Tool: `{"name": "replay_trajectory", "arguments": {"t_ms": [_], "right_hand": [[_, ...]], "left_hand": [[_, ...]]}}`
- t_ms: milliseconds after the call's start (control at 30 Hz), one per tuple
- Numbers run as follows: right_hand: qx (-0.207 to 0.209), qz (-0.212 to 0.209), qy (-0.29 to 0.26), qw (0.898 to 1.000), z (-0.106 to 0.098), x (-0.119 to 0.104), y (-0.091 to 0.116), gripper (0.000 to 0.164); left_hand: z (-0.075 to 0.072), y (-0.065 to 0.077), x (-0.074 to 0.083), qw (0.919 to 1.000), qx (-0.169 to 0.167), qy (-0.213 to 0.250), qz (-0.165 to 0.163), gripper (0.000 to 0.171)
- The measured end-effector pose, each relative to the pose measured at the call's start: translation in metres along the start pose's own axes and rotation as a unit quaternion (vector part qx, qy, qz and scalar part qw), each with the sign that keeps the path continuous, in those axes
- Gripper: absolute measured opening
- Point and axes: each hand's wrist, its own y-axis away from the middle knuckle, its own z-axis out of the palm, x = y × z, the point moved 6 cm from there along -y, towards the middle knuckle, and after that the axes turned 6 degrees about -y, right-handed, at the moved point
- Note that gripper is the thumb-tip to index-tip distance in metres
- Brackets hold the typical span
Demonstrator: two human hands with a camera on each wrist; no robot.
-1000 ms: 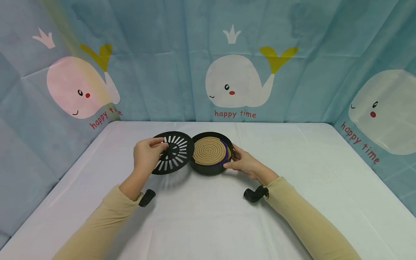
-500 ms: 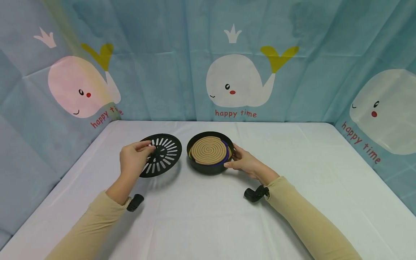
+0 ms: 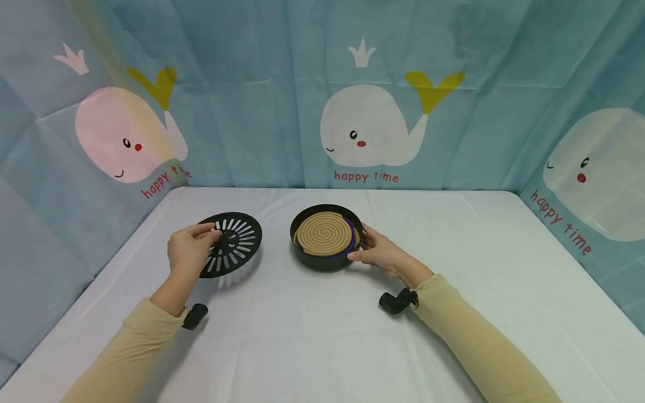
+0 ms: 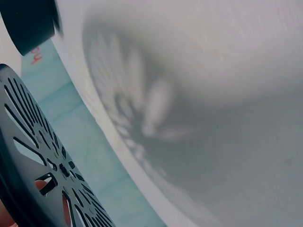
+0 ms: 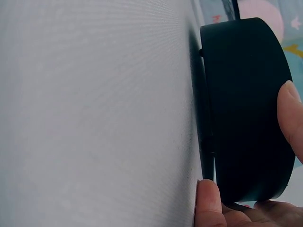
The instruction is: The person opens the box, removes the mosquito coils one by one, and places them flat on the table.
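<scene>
A round black slotted lid [image 3: 241, 256] is held above the white table, tilted, its slots showing its shadow below. My left hand [image 3: 187, 249] pinches it near the middle; in the left wrist view the slotted lid [image 4: 28, 175] hides most of the fingers. To its right a round black tin [image 3: 322, 263] rests on the table. Inside lies a tan mosquito coil [image 3: 322, 232], with a purple-blue edge and some yellow showing around it. My right hand [image 3: 380, 254] grips the tin's right side, thumb in front; the right wrist view shows the tin's wall [image 5: 246, 109] between thumb and fingers.
A white cloth covers the table [image 3: 312, 336]. Behind it hangs a light blue curtain [image 3: 252, 129] printed with whales. Black wrist cameras sit at both cuffs, the right camera [image 3: 395, 301] low over the table.
My left hand has carried the slotted lid left and slightly nearer, away from the tin's rim, opening a gap between them. My right hand has stayed on the tin.
</scene>
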Motion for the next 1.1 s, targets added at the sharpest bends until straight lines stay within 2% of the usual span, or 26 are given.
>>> {"name": "replay_trajectory", "arguments": {"t_ms": [267,800,1100], "right_hand": [[-0.004,-0.003,-0.002,1.000,0.000,0.001,-0.001,0.098],[-0.004,-0.007,-0.003,1.000,0.001,-0.001,0.000,0.098],[-0.017,-0.015,0.004,1.000,0.001,-0.003,0.001,0.105]], "left_hand": [[-0.003,-0.010,-0.011,0.9993,-0.007,-0.032,-0.021,0.035],[-0.003,-0.030,-0.038,0.9960,-0.040,-0.014,-0.078,0.039],[-0.001,-0.036,-0.044,0.9952,-0.039,-0.013,-0.088,0.037]]}}
